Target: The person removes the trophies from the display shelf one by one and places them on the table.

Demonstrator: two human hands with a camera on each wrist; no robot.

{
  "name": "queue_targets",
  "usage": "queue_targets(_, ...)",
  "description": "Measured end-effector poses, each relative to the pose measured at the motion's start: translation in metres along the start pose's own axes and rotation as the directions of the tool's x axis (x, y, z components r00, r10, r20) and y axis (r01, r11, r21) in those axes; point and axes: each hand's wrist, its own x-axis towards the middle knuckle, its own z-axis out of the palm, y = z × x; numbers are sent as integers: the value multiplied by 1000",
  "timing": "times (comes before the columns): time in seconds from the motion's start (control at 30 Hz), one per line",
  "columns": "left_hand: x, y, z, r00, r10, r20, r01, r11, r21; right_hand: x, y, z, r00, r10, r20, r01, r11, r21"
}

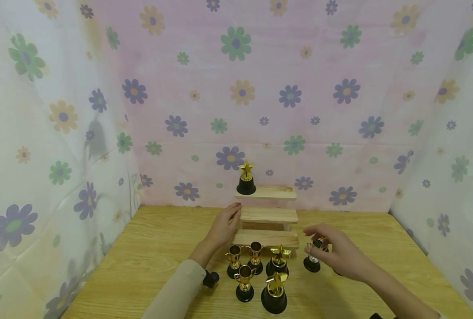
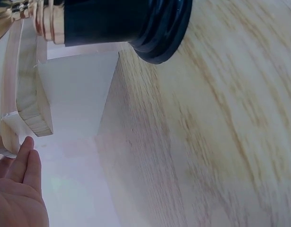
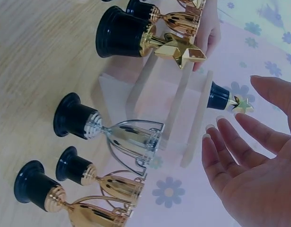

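Observation:
My left hand point(image 1: 222, 227) is at the left end of a three-step wooden stand point(image 1: 269, 215). In the left wrist view its fingers point(image 2: 29, 163) reach out along the stand's side, fingertips right at a step's edge. My right hand point(image 1: 342, 253) hovers over trophies right of the stand, thumb and fingers apart, nothing between them. Below it stands a silver trophy cup point(image 3: 131, 137) on a black base, with two gold trophy cups point(image 3: 119, 187) beside it, mostly hidden by the hand in the head view. A gold star trophy point(image 1: 246, 182) stands on the top step's left end.
In front of the stand are several gold trophy cups point(image 1: 245, 283) and two gold star trophies point(image 1: 274, 297), all upright on the wooden table point(image 1: 141, 266). Flower-patterned cloth point(image 1: 204, 110) encloses the back and both sides.

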Motion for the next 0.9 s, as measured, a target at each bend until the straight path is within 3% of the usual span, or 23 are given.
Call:
queue_targets(0.5, 1, -2, 1, 1000, 3, -4, -3, 1000, 30, 18, -8, -8, 998, -43, -38, 40, 996, -80)
queue_targets(0.9, 2, -3, 1, 1000, 11, -6, -11, 1000, 24, 53, -14, -14, 989, -91, -121, 80, 992, -93)
